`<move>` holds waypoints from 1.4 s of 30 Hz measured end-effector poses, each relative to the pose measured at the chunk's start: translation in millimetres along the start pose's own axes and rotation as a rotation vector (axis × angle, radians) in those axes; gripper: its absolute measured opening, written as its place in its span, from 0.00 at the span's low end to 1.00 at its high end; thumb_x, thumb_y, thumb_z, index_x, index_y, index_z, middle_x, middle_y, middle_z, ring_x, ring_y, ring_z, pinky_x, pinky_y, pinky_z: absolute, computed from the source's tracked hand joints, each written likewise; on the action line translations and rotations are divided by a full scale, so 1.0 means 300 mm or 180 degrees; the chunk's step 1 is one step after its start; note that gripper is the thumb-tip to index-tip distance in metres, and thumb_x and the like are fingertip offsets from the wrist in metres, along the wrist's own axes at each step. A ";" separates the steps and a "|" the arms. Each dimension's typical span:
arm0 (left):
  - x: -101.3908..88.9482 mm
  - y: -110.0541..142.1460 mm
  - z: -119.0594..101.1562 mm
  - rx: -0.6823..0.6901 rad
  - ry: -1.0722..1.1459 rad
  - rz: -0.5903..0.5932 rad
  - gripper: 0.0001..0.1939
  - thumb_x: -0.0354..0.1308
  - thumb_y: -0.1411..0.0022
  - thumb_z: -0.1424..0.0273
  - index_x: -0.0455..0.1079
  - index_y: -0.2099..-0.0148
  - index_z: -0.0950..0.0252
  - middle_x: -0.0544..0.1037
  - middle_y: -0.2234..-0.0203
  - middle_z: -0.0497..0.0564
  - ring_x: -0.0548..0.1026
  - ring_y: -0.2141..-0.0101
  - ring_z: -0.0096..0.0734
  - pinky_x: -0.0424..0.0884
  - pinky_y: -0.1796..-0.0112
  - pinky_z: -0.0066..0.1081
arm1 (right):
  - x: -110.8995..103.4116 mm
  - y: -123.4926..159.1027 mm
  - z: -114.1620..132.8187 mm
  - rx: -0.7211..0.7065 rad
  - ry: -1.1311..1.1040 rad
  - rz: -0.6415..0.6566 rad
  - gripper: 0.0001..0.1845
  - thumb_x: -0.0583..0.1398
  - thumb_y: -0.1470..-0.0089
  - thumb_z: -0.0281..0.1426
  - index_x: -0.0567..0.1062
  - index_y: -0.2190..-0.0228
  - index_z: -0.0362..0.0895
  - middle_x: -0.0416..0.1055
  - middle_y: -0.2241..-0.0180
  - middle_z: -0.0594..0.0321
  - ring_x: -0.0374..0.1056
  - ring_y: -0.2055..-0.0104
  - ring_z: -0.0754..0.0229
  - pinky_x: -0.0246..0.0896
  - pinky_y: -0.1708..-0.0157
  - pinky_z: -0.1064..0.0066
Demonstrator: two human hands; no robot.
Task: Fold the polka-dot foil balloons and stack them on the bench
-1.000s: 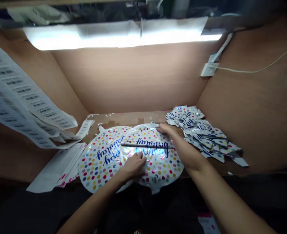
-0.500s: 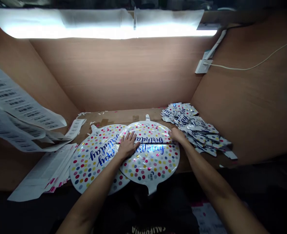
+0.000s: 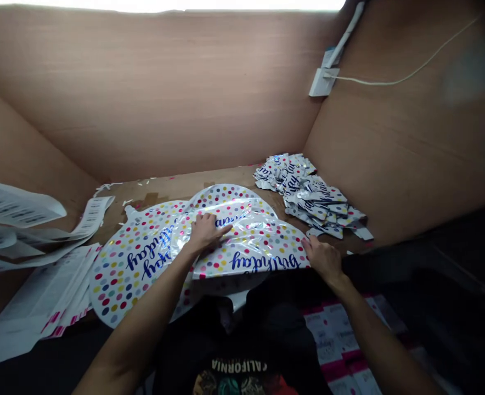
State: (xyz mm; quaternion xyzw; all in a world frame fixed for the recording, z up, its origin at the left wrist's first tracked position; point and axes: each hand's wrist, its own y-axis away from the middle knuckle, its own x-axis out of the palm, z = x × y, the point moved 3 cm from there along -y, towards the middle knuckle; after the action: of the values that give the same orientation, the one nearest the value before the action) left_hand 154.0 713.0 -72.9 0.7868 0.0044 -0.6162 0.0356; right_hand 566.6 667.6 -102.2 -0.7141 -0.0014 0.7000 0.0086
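Observation:
A white foil balloon [image 3: 263,236] with coloured dots and blue "birthday" lettering lies in front of me, partly folded over. My left hand [image 3: 204,233] rests on its left part, thumb stretched out to the right and the other fingers slightly bent. At the balloon's right edge my right hand [image 3: 323,257] pinches the foil between thumb and fingers. Behind the fold shows a rounded dotted foil part [image 3: 230,192]. Another dotted balloon [image 3: 114,274] lies flat to the left, partly under the folded one and my left forearm. The near side of the fold hangs in shadow.
Folded dotted balloons [image 3: 320,203] are heaped at the right. On the left are a stack of white packets [image 3: 40,302] with pink edges and strips of barcode labels [image 3: 92,216]. Cardboard walls [image 3: 164,93] enclose the table. A white socket [image 3: 323,81] is on the right; printed packs [image 3: 337,334] lie below.
My hands have folded the upper balloon over toward me; its right edge has come nearer. A dark rod-like line across it earlier no longer shows. The view has tilted down.

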 end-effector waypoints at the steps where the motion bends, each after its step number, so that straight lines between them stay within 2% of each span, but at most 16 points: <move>1: 0.000 -0.006 -0.042 0.0037 -0.0012 0.0164 0.44 0.57 0.43 0.35 0.72 0.42 0.67 0.73 0.40 0.69 0.67 0.40 0.64 0.65 0.43 0.50 | 0.008 0.021 0.007 0.0016 -0.0038 0.0019 0.24 0.48 0.27 0.45 0.76 0.55 0.41 0.79 0.66 0.47 0.78 0.63 0.44 0.68 0.61 0.59; 3: 0.009 -0.016 -0.111 -0.0004 0.0047 0.0646 0.42 0.68 0.53 0.41 0.74 0.46 0.69 0.77 0.48 0.70 0.74 0.48 0.61 0.70 0.52 0.43 | 0.016 0.041 0.019 0.0037 -0.0136 0.0035 0.24 0.48 0.27 0.45 0.76 0.56 0.42 0.79 0.66 0.48 0.78 0.64 0.46 0.67 0.61 0.60; 6: 0.020 -0.019 -0.169 0.0084 0.0280 0.1189 0.26 0.71 0.53 0.53 0.77 0.58 0.67 0.82 0.61 0.64 0.79 0.62 0.51 0.70 0.64 0.35 | 0.004 0.021 0.027 -0.0083 -0.0288 -0.0248 0.22 0.53 0.30 0.46 0.76 0.55 0.41 0.79 0.63 0.46 0.77 0.60 0.44 0.68 0.58 0.58; 10: -0.022 0.011 -0.191 0.0466 0.0473 0.1158 0.09 0.64 0.43 0.64 0.76 0.62 0.64 0.81 0.68 0.54 0.77 0.67 0.38 0.67 0.67 0.30 | -0.068 -0.103 0.079 -0.1000 -0.0719 -0.0916 0.34 0.65 0.40 0.46 0.70 0.41 0.38 0.72 0.44 0.39 0.69 0.41 0.39 0.63 0.43 0.53; 13: -0.123 0.073 -0.205 0.1192 0.0409 0.0492 0.05 0.59 0.37 0.68 0.73 0.61 0.63 0.79 0.67 0.50 0.74 0.67 0.34 0.67 0.65 0.29 | -0.178 -0.235 0.145 -0.1853 -0.1187 -0.0976 0.46 0.69 0.45 0.43 0.61 0.32 0.41 0.62 0.33 0.41 0.60 0.32 0.39 0.55 0.36 0.48; 16: -0.257 0.192 -0.199 0.2026 0.0101 -0.0727 0.08 0.52 0.29 0.69 0.71 0.60 0.64 0.78 0.65 0.52 0.73 0.67 0.33 0.68 0.64 0.30 | -0.318 -0.293 0.204 -0.2736 -0.1675 -0.0850 0.29 0.67 0.43 0.38 0.72 0.42 0.43 0.73 0.42 0.48 0.70 0.40 0.46 0.59 0.38 0.52; 18: -0.300 0.297 -0.174 0.2481 -0.0027 -0.1126 0.08 0.50 0.27 0.72 0.70 0.58 0.64 0.80 0.59 0.55 0.75 0.61 0.34 0.71 0.60 0.33 | -0.383 -0.245 0.234 -0.3276 -0.1795 -0.0898 0.14 0.63 0.38 0.33 0.77 0.51 0.44 0.78 0.49 0.53 0.74 0.47 0.51 0.60 0.39 0.56; 21: -0.242 0.449 -0.105 0.2809 -0.0111 -0.1133 0.07 0.52 0.28 0.76 0.71 0.56 0.64 0.79 0.50 0.57 0.75 0.49 0.40 0.73 0.50 0.40 | -0.357 -0.081 0.263 -0.3719 -0.1480 -0.1208 0.07 0.59 0.35 0.26 0.78 0.57 0.43 0.78 0.49 0.52 0.73 0.46 0.51 0.60 0.40 0.55; 24: -0.083 0.551 -0.017 0.2642 -0.0135 -0.0830 0.09 0.52 0.29 0.78 0.72 0.54 0.63 0.77 0.46 0.59 0.73 0.45 0.43 0.73 0.48 0.43 | -0.193 0.078 0.272 -0.3903 -0.1244 -0.1306 0.10 0.57 0.37 0.21 0.78 0.59 0.42 0.78 0.50 0.51 0.72 0.46 0.49 0.63 0.45 0.57; 28: 0.053 0.572 0.080 0.2072 0.0292 -0.0353 0.11 0.50 0.30 0.77 0.73 0.53 0.63 0.80 0.49 0.58 0.75 0.48 0.43 0.72 0.47 0.43 | 0.012 0.140 0.259 -0.3549 -0.1559 -0.0757 0.16 0.57 0.45 0.18 0.78 0.59 0.43 0.78 0.49 0.52 0.71 0.47 0.49 0.61 0.48 0.57; 32: 0.025 0.443 0.129 0.0538 0.0522 0.0272 0.12 0.50 0.28 0.66 0.73 0.60 0.63 0.81 0.67 0.55 0.77 0.66 0.38 0.71 0.61 0.35 | 0.059 0.077 0.252 -0.2089 -0.1740 -0.0435 0.09 0.56 0.37 0.28 0.77 0.65 0.43 0.78 0.65 0.55 0.72 0.61 0.53 0.60 0.57 0.62; 34: -0.004 0.360 0.116 -0.0010 0.0135 0.0712 0.14 0.54 0.31 0.61 0.74 0.64 0.63 0.81 0.68 0.58 0.78 0.66 0.41 0.70 0.63 0.35 | 0.055 0.051 0.265 -0.1523 -0.1385 -0.0420 0.14 0.55 0.33 0.35 0.76 0.68 0.43 0.77 0.69 0.55 0.71 0.65 0.52 0.59 0.59 0.62; 36: -0.031 0.278 0.068 -0.0147 -0.0245 0.0791 0.13 0.58 0.34 0.61 0.75 0.64 0.65 0.81 0.63 0.63 0.79 0.60 0.49 0.70 0.59 0.38 | 0.050 0.039 0.286 -0.1363 -0.1057 -0.0385 0.16 0.55 0.32 0.38 0.76 0.68 0.43 0.77 0.70 0.54 0.71 0.65 0.52 0.57 0.58 0.61; 39: -0.053 0.165 -0.060 0.0278 -0.0193 0.0406 0.18 0.63 0.38 0.58 0.75 0.52 0.65 0.80 0.54 0.67 0.77 0.50 0.56 0.70 0.54 0.40 | 0.047 0.037 0.302 -0.1387 -0.0944 -0.0337 0.16 0.54 0.31 0.38 0.76 0.67 0.44 0.78 0.69 0.54 0.72 0.64 0.52 0.57 0.57 0.61; 40: -0.048 0.133 -0.105 0.0402 -0.0003 0.0515 0.22 0.65 0.40 0.57 0.74 0.49 0.65 0.81 0.54 0.65 0.77 0.50 0.54 0.71 0.55 0.39 | 0.044 0.039 0.298 -0.1382 -0.0948 -0.0315 0.17 0.54 0.31 0.38 0.75 0.68 0.44 0.78 0.69 0.55 0.72 0.64 0.52 0.58 0.57 0.61; 42: -0.025 0.089 -0.172 0.0306 0.0507 0.1303 0.24 0.68 0.45 0.58 0.74 0.49 0.65 0.83 0.60 0.60 0.80 0.60 0.48 0.73 0.62 0.36 | 0.033 0.050 0.280 -0.1348 -0.1025 -0.0316 0.17 0.54 0.32 0.38 0.75 0.68 0.44 0.77 0.69 0.54 0.71 0.64 0.51 0.59 0.55 0.60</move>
State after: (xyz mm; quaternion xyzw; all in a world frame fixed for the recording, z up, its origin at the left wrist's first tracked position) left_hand 203.5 689.8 -52.1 0.8182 -0.1819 -0.5316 0.1219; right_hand 482.6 653.7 -114.0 -0.5784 -0.1842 0.7874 -0.1070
